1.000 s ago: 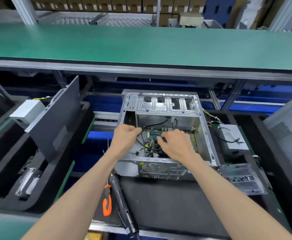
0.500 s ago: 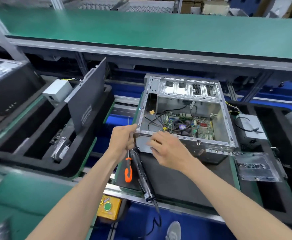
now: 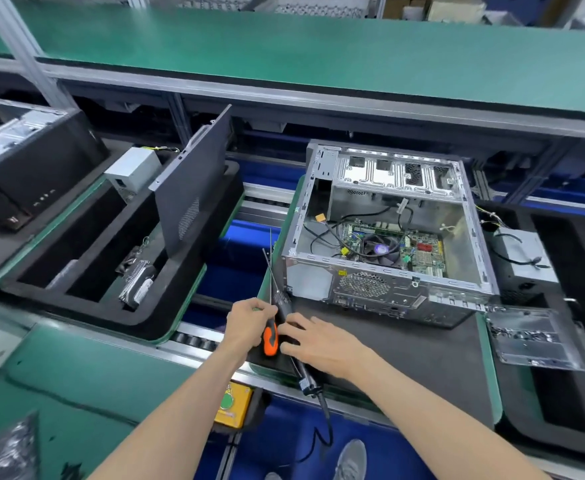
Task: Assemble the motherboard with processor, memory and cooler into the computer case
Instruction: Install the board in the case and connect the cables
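A long green-topped desk [image 3: 319, 60] runs across the far side, above the conveyor line. Below it, on a black foam pallet [image 3: 422, 358], lies the open grey steel computer case [image 3: 381, 271] on its side. Inside it sits the green motherboard [image 3: 419, 251], flat on the case floor, with its round black cooler fan [image 3: 377, 249] near the middle and black cables looping over it. To the left, a second black foam tray [image 3: 76, 271] holds an upright dark grey side panel [image 3: 194, 188] and a small grey power supply box [image 3: 133, 171]. A clear plastic tray of screws [image 3: 530, 337] rests just right of the case. In front of the case lies a black electric screwdriver [image 3: 294, 341] with a cord — the right hand [image 3: 322, 344] rests on it with fingers spread and nearly straight. The left hand [image 3: 249, 323] curls round an orange-handled screwdriver [image 3: 270, 337], its thin shaft pointing up.
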A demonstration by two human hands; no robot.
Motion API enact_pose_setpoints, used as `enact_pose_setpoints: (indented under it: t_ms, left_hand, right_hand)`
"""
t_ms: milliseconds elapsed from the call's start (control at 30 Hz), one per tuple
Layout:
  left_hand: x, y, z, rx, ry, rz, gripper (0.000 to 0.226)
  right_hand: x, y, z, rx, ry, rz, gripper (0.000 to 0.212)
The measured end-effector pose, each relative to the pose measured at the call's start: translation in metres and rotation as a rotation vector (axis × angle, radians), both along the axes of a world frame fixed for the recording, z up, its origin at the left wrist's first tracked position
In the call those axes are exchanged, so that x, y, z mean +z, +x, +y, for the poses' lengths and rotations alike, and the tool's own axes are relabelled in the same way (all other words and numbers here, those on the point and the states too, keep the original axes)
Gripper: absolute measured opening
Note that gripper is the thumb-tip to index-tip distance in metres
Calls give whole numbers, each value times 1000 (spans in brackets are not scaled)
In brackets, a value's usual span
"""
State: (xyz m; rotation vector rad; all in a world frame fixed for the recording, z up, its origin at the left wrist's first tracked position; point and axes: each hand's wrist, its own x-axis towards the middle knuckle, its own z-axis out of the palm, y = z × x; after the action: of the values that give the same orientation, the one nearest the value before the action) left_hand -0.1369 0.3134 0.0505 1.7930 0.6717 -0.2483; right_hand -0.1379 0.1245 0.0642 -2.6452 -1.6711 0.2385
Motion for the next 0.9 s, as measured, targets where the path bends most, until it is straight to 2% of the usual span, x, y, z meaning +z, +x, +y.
enact_pose_setpoints:
  t_ms: [100,233,400,567,767,900]
  left_hand:
    - [-2,2,1,-36,41,-13,13]
    - [-4,0,0,-86,96,-42,10]
    - [-4,0,-1,-94,129,-50,12]
    - [-3,1,-2,-121,141,-24,11]
    - [-5,0,-2,-144,136,-30,21]
    - [-10,-2,1,-214,124,-91,21]
  right_hand:
    - [-7,2,4,-16,-14,-15,29]
    - [-3,3,-10,1,133,5,39]
    - [20,0,-21,-28,259,253,63]
    - [60,-5,-15,-131,445,374,40]
    - [107,-1,-7,-316,701,505,32]
    - [126,5,9,-491,985,662,24]
